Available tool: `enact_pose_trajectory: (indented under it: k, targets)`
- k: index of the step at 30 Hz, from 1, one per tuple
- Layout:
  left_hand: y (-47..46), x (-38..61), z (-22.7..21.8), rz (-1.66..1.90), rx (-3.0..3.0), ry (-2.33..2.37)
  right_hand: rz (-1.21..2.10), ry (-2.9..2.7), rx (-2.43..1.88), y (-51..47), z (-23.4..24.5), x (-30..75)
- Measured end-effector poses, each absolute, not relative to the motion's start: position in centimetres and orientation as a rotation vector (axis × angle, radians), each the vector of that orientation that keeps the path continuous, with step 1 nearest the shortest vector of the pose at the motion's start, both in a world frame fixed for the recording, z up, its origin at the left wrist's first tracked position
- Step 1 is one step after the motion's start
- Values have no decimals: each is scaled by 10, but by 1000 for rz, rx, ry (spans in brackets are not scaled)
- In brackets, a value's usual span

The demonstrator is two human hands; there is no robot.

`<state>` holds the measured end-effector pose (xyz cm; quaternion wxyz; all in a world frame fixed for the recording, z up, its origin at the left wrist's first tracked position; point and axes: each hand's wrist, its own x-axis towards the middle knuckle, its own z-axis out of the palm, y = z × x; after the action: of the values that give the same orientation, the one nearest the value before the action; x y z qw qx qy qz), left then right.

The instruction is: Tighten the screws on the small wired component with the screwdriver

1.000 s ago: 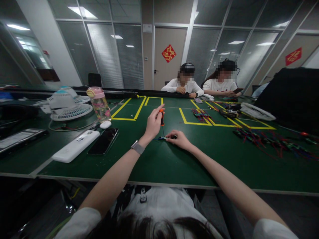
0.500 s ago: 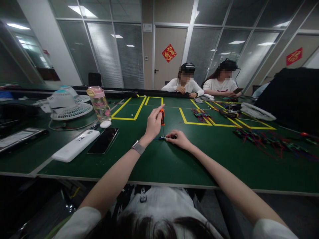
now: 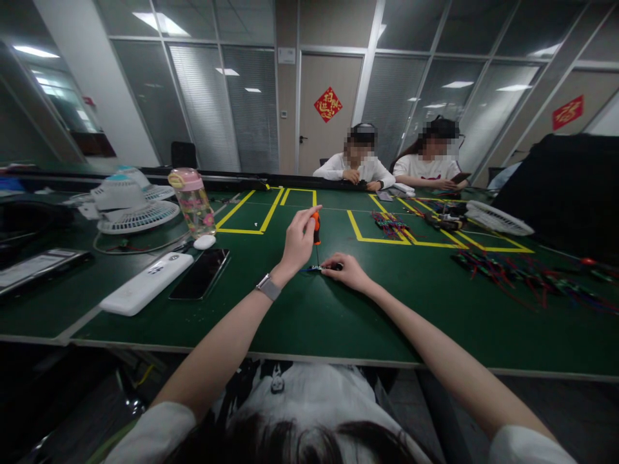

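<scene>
My left hand [image 3: 298,237], with a watch on its wrist, is closed around the orange and black handle of a screwdriver [image 3: 316,227]. The screwdriver stands nearly upright, its thin shaft pointing down at a small circuit board [image 3: 316,267] on the green table. Blue wire shows at the board's left end. My right hand [image 3: 349,272] rests on the table and pinches the board's right end between thumb and fingers. A small black part shows beside those fingers. The exact spot under the screwdriver's tip is too small to make out.
Left of my hands lie a black phone [image 3: 200,274], a white power bank [image 3: 147,283], a drink bottle [image 3: 192,201] and a white fan [image 3: 138,216]. Bundles of wired boards [image 3: 512,274] lie at right. Yellow tape [image 3: 358,225] marks the green table [image 3: 309,322]. Two people sit across.
The fingers of my left hand have shifted slightly on the screwdriver's handle, which shows turned a little. My right hand and the circuit board have stayed in place.
</scene>
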<state>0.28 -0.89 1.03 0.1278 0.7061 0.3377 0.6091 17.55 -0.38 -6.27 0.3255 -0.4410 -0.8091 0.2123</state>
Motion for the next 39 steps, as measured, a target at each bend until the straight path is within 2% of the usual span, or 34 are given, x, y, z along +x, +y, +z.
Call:
enact_pose_trajectory:
  k: [22, 30, 39]
  targets:
    - [-6, 3, 8, 1870, 2006, 1024, 554, -2120, -1154, -4, -63, 176]
    - [-6, 3, 8, 1770, 1954, 875, 554, -2117, -1173, -4, -63, 175]
    - [-6, 2, 9, 1837, 1961, 1007, 554, -2116, -1172, -4, -63, 175]
